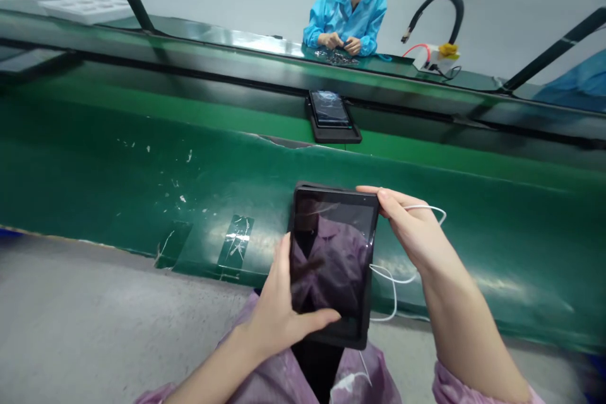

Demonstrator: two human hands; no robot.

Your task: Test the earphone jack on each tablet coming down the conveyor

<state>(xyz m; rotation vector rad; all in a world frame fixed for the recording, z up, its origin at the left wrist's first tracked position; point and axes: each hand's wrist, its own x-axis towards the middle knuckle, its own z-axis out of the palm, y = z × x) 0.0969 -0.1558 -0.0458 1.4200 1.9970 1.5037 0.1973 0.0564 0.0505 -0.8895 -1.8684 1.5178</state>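
Observation:
I hold a black tablet (331, 262) in a dark case upright in front of me, its dark screen reflecting a pink sleeve. My left hand (277, 309) grips its left edge, thumb lying across the lower screen. My right hand (409, 230) is closed on the upper right corner, forefinger along the top edge. A thin white cable (392, 287) runs from the tablet's right side, loops under my right hand and out past my fingers.
A green conveyor belt (142, 164) stretches across the view, taped near its front edge. A second tablet in a black tray (330, 115) lies on the belt further back. A person in blue (348, 12) works across the line. White trays (88, 7) sit far left.

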